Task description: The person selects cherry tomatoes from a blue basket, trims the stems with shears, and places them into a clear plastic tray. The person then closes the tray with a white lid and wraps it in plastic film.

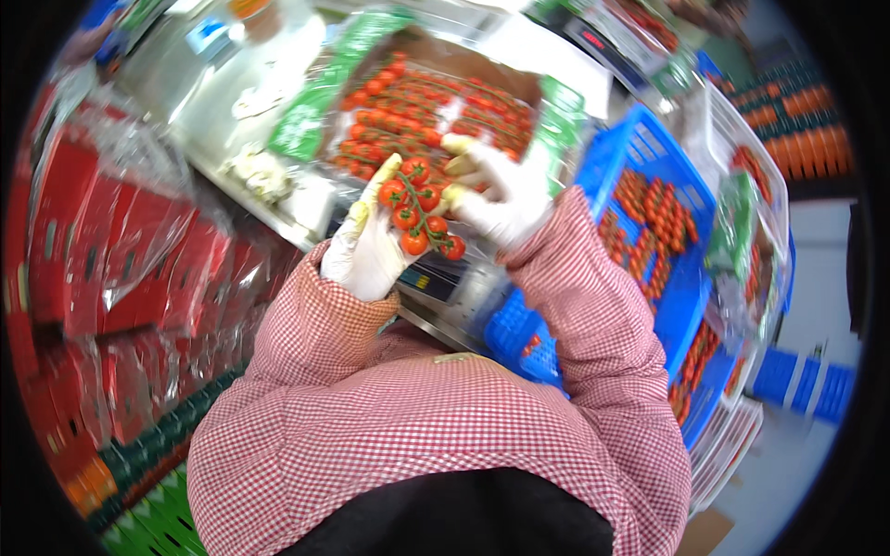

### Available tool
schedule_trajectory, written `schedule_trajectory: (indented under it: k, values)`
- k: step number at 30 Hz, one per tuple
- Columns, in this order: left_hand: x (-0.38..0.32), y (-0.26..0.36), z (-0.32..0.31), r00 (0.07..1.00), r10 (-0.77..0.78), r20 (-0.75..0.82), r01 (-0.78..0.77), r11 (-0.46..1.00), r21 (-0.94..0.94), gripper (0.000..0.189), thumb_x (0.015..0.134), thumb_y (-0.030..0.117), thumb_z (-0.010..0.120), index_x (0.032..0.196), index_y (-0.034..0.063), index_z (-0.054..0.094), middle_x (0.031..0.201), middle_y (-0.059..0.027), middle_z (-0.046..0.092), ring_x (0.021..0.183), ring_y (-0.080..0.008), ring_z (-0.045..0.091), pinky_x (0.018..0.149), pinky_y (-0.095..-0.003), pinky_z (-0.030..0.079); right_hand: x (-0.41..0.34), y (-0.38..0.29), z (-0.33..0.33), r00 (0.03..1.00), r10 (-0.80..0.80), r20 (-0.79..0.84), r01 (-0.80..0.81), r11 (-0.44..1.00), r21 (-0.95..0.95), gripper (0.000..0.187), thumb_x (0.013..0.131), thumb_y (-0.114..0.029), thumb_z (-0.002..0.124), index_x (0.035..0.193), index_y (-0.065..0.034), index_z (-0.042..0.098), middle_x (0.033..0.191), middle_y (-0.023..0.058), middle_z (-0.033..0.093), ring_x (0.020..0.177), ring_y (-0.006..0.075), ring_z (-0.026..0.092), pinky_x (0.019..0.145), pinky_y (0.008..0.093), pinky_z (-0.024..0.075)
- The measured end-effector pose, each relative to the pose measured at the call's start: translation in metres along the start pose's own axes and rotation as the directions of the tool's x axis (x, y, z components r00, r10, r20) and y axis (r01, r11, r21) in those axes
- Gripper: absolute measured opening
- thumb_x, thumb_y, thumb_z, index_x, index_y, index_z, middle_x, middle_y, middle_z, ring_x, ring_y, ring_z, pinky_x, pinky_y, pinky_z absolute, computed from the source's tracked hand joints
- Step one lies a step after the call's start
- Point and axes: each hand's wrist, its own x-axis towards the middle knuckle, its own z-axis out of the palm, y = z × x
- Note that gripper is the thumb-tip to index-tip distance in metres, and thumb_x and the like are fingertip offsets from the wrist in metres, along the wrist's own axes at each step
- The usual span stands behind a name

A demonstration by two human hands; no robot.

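Note:
A truss of red cherry tomatoes on a green stem [415, 208] lies across the fingers and palm of my left hand [368, 240], which wears a white glove with yellowed fingertips. My right hand [502, 191], in a similar glove, is just right of the truss with its fingers apart and slightly curled; one fingertip is close to the tomatoes, and contact cannot be told. Behind both hands stands a cardboard box [473, 61] lined with clear film and green printed plastic, holding rows of tomatoes on the vine. Under the hands a scale [427, 276] is partly hidden.
A blue crate [678, 177] with tomato trusses stands at the right, beside a white crate [777, 146]. A small blue basket [521, 333] sits near my body. Crumpled white material [261, 174] lies on the metal table [177, 90]. Red packaging [132, 236] is stacked at the left.

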Motion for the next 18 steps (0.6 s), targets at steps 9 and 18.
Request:
schedule_trajectory:
  k: [9, 18]
  values:
    - [0.032, -0.15, 0.062, 0.936, -0.299, 0.189, 0.299, 0.954, 0.026, 0.079, 0.084, 0.034, 0.066, 0.144, 0.0075, 0.022, 0.141, -0.0161, 0.037, 0.124, -0.0363, 0.044, 0.102, -0.0503, 0.039, -0.167, 0.027, -0.082, 0.895, 0.26, -0.364, -0.106, 0.914, 0.391, 0.051, 0.091, -0.02, 0.057, 0.136, -0.0021, 0.04, 0.113, 0.0114, 0.061, 0.1, 0.0173, 0.06, 0.09, 0.0291, 0.0455]
    - [0.01, -0.364, 0.136, 0.831, -0.533, 0.163, 0.382, 0.757, 0.529, 0.093, 0.077, 0.056, 0.061, 0.147, 0.0119, 0.02, 0.152, -0.0051, 0.022, 0.135, -0.0246, 0.027, 0.109, -0.0453, 0.023, -0.347, 0.106, -0.214, 0.882, 0.275, -0.384, -0.033, 0.848, 0.529, 0.063, 0.078, -0.015, 0.072, 0.131, -0.0014, 0.04, 0.118, 0.011, 0.057, 0.113, 0.0178, 0.053, 0.096, 0.035, 0.0432]
